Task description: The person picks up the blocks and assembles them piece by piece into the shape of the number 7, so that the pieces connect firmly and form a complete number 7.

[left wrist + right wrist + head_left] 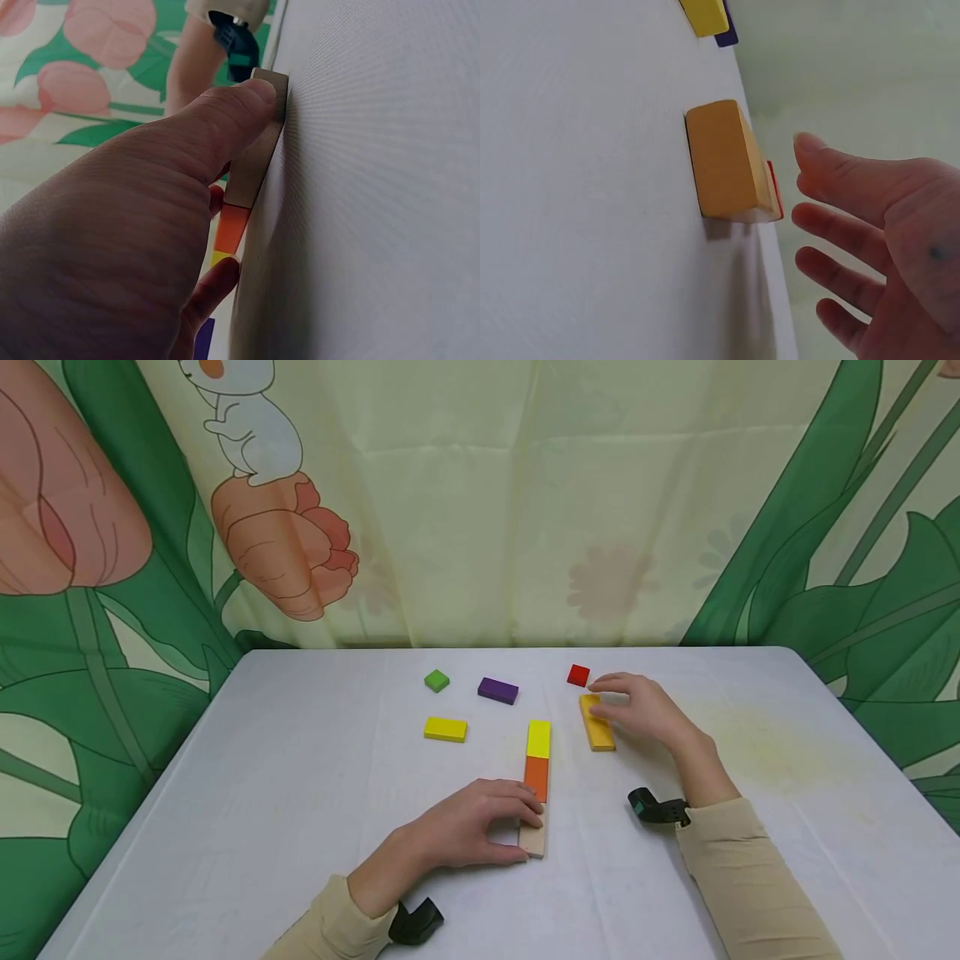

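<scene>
My left hand (480, 827) grips a plain wooden block (534, 842) at the near end of a straight row. Its thumb lies at the block's near end in the left wrist view, and the fingers reach over toward the orange block (536, 777). Beyond that, a bright yellow block (538, 739) forms the row's far end. To the right, my right hand (645, 710) hovers over an amber block (600, 739) lying flat. In the right wrist view its fingers are spread loosely and apart from that amber block (724, 161).
A red block (578, 675) sits just past the right fingertips. Farther left on the white table (300, 793) lie a purple block (498, 691), a green block (437, 681) and another yellow block (446, 729). A printed curtain (465, 527) hangs behind the table's back edge.
</scene>
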Demonstrator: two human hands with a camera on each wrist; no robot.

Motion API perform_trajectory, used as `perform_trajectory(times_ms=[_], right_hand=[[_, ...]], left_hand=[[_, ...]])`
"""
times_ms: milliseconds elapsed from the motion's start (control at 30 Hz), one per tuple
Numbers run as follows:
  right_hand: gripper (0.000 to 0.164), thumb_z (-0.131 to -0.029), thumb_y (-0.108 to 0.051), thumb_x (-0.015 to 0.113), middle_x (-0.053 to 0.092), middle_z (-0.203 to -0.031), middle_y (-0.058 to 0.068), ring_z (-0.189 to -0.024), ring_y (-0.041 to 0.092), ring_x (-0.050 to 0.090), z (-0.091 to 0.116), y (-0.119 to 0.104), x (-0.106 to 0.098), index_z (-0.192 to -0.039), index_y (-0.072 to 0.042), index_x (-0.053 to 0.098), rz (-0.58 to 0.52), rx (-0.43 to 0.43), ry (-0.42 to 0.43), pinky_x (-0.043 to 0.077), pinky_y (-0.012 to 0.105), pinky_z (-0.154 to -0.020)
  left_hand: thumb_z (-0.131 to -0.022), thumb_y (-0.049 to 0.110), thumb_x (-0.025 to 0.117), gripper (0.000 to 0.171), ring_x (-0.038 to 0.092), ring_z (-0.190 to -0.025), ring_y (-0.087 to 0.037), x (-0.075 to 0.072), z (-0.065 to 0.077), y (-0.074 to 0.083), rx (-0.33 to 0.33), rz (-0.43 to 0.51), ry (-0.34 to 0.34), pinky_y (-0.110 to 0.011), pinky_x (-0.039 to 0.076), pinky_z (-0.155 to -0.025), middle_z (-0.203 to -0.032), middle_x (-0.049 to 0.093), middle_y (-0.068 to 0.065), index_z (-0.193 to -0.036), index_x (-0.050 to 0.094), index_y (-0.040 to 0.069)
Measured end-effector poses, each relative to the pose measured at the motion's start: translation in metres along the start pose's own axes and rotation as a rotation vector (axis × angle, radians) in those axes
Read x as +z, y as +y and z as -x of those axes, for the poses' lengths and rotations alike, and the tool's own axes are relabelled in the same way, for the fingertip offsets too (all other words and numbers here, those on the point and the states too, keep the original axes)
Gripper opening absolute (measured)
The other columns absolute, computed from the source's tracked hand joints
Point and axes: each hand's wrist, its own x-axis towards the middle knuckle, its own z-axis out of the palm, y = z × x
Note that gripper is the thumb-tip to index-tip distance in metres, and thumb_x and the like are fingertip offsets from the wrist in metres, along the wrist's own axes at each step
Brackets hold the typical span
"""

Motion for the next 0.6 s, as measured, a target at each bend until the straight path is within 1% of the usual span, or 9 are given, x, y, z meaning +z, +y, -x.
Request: perform_trajectory(times_ms=[200,367,500,600], right_hand=[[0.043,-0.094,-0.026,0.072,0.056,-0.139,0.020,-0.135,0.043,0.040,-0.0005,0.0058,0.0006,-0.132,-0.005,0.066,-0.011,0.046,-0.034,0.032,0.062,-0.110],[0.048,-0.093,-0.028,0.074,0.057,-0.140,0.019,-0.135,0.043,0.040,-0.0010,0.0074,0.0031,-0.135,-0.006,0.065,-0.014,0.050,-0.046,0.031,0.062,-0.111],[0.049,-0.093,-0.026,0.074,0.056,-0.141,0.019,-0.137,0.043,0.039,-0.0011,0.0071,0.0056,-0.137,-0.007,0.063,-0.022,0.053,-0.056,0.029,0.062,-0.111],[0.049,-0.093,-0.024,0.074,0.056,-0.142,0.019,-0.137,0.043,0.039,-0.0016,0.0064,0.0075,-0.138,-0.007,0.062,-0.022,0.037,-0.059,0.030,0.063,-0.111]], left_hand=[[-0.089,0.021,0.080,0.030,0.052,-0.126,-0.009,0.0000,0.0002,0.0002,-0.014,0.018,-0.005,-0.028,0.038,-0.109,-0.127,0.064,0.003,-0.116,0.071,0.011],[-0.089,0.021,0.080,0.030,0.052,-0.127,-0.009,0.0000,0.0004,0.0004,-0.015,0.025,-0.003,-0.028,0.038,-0.109,-0.127,0.064,0.003,-0.116,0.071,0.012],[-0.089,0.021,0.080,0.030,0.052,-0.127,-0.009,-0.0001,0.0003,0.0005,-0.005,0.020,0.002,-0.028,0.039,-0.109,-0.126,0.064,0.003,-0.116,0.072,0.011],[-0.089,0.021,0.081,0.030,0.052,-0.126,-0.009,-0.0003,0.0004,0.0006,-0.004,0.015,0.002,-0.028,0.039,-0.109,-0.126,0.065,0.003,-0.116,0.072,0.012]])
